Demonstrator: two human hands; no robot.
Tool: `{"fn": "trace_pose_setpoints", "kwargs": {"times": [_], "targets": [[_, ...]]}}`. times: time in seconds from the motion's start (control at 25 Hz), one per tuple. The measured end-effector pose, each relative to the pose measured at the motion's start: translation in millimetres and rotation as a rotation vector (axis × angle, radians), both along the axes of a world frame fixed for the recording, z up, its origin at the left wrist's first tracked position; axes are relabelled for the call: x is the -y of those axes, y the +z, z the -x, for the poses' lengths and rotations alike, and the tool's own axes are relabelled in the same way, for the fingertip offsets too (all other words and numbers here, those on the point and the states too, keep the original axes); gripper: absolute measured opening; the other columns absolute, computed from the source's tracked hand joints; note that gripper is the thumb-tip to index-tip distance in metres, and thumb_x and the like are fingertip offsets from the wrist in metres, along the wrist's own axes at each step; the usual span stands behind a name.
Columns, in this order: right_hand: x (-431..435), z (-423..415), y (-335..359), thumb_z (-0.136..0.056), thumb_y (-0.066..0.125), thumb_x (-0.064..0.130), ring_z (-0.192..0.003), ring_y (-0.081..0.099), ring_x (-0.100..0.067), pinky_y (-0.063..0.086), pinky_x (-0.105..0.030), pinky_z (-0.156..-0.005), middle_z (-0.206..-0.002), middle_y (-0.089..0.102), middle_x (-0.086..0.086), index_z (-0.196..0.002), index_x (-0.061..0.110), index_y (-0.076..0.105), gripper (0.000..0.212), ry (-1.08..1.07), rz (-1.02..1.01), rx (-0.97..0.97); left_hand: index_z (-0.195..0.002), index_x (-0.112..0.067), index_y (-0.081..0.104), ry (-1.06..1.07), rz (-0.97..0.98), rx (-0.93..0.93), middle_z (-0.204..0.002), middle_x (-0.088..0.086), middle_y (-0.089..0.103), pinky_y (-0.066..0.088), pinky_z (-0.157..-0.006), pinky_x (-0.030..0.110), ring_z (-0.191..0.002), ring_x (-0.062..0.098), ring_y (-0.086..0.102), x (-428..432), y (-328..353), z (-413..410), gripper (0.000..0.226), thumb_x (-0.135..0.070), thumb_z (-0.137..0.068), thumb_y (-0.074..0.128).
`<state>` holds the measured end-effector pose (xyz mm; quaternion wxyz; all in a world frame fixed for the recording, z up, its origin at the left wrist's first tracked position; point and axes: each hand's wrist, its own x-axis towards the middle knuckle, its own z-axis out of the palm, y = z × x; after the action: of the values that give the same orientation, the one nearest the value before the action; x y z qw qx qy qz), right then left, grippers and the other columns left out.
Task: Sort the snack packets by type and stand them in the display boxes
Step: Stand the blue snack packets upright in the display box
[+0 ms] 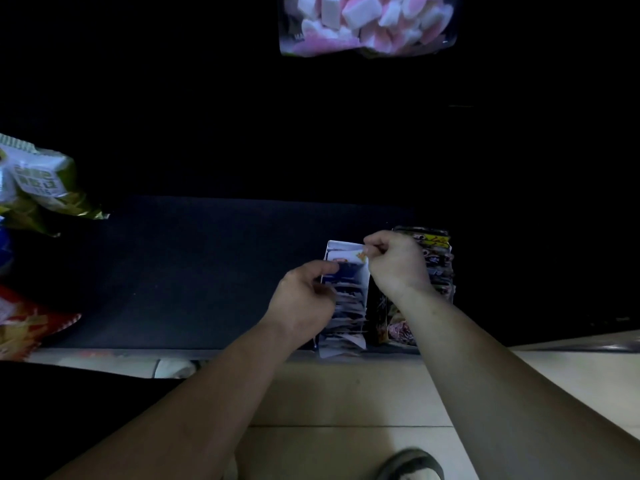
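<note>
A white display box (341, 348) stands at the near edge of the dark table, filled with a row of upright white and blue snack packets (348, 299). Beside it on the right stands a dark display box (379, 320) with dark packets (438, 258) standing in it. My left hand (306, 299) holds the left side of the white box, thumb on a blue packet. My right hand (394, 263) pinches the top of the farthest white packet (349, 258) in that box.
A clear bag of pink and white marshmallows (367, 22) lies at the far edge. Green (38, 185) and red (24, 323) snack bags lie at the left. The dark table top (194, 265) ends just before my feet; pale floor tiles (346, 393) lie below.
</note>
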<state>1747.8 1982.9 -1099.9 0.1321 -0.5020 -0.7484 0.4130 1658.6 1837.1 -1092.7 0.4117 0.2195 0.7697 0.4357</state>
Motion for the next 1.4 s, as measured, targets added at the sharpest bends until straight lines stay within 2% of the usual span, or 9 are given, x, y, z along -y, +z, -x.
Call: {"fn": "trace_pose_setpoints", "kwargs": {"times": [0.16,0.36,0.6,0.72,0.84,0.96,1.04,1.32,1.4], "targets": [[-7,5,1,-0.1,0.06,0.012,-0.09,0.062,-0.02,0.046,-0.027,-0.075,-0.091,0.066,0.0,-0.091,0.02,0.07,0.016,-0.005,-0.006,-0.013,-0.131,-0.033,0.062,-0.027,0.02,0.022,-0.1,-0.002,0.072,0.06,-0.078,0.025,-0.095,0.023,0.072,-1,3,0,0.045,-0.005,-0.097,0.055],[-5,3,1,-0.099,0.058,0.012,-0.082,0.056,-0.008,0.042,-0.021,-0.065,-0.088,0.064,0.005,-0.089,0.02,0.068,0.017,-0.009,0.04,-0.055,-0.116,-0.032,0.067,0.02,0.007,-0.008,-0.098,0.001,0.072,0.061,-0.07,0.028,-0.073,0.012,0.07,-1,0,2,0.033,-0.007,-0.097,0.056],[-10,6,21,-0.1,0.052,0.012,-0.086,0.063,-0.018,0.054,-0.035,-0.072,-0.09,0.066,0.0,-0.081,0.027,0.057,0.025,-0.093,0.066,-0.202,-0.091,-0.037,0.064,0.079,-0.07,-0.163,-0.11,-0.006,0.063,0.06,-0.078,0.024,-0.089,0.008,0.067,-2,-2,1,0.031,-0.006,-0.09,0.06],[-7,4,31,-0.102,0.05,0.013,-0.088,0.063,-0.02,0.055,-0.037,-0.074,-0.093,0.067,-0.002,-0.085,0.028,0.055,0.024,-0.073,0.013,-0.242,-0.113,-0.039,0.06,0.123,-0.135,-0.181,-0.123,-0.011,0.06,0.059,-0.086,0.029,-0.097,0.005,0.065,-6,3,1,0.035,-0.013,-0.089,0.065],[-1,1,53,-0.104,0.053,0.016,-0.083,0.067,-0.021,0.057,-0.038,-0.069,-0.09,0.069,-0.002,-0.086,0.031,0.056,0.023,-0.004,0.004,-0.336,-0.148,-0.036,0.041,0.103,-0.218,-0.098,-0.143,-0.019,0.051,0.049,-0.104,0.029,-0.124,0.0,0.053,-9,13,4,0.068,-0.018,-0.09,0.073],[13,1,73,-0.103,0.056,0.016,-0.081,0.073,-0.03,0.063,-0.046,-0.064,-0.089,0.072,-0.008,-0.091,0.021,0.06,0.014,-0.027,0.069,-0.403,-0.147,-0.037,0.043,0.07,-0.287,-0.256,-0.14,-0.021,0.052,0.047,-0.106,0.029,-0.129,0.001,0.049,-9,26,-1,0.071,-0.027,-0.086,0.078],[21,2,80,-0.101,0.059,0.017,-0.079,0.072,-0.031,0.064,-0.045,-0.064,-0.087,0.071,-0.009,-0.094,0.017,0.062,0.008,-0.001,0.054,-0.423,-0.145,-0.037,0.047,-0.046,-0.299,-0.437,-0.136,-0.018,0.052,0.047,-0.101,0.024,-0.126,0.002,0.051,-9,32,-8,0.069,-0.036,-0.084,0.079],[18,-8,76,-0.101,0.062,0.016,-0.087,0.069,-0.007,0.059,-0.03,-0.075,-0.097,0.07,0.005,-0.124,0.021,0.062,0.023,0.02,0.105,-0.356,-0.12,-0.024,0.069,0.121,-0.431,-0.116,-0.1,-0.001,0.075,0.061,-0.078,0.031,-0.093,0.011,0.073,-7,42,1,0.039,0.004,-0.099,0.052],[15,-9,72,-0.1,0.064,0.016,-0.087,0.07,-0.009,0.057,-0.023,-0.067,-0.097,0.073,0.005,-0.114,0.017,0.068,0.015,0.011,0.198,-0.361,-0.12,-0.023,0.064,0.19,-0.426,-0.021,-0.092,0.005,0.076,0.062,-0.068,0.031,-0.081,0.015,0.074,-10,48,1,0.036,0.003,-0.097,0.057]]}}
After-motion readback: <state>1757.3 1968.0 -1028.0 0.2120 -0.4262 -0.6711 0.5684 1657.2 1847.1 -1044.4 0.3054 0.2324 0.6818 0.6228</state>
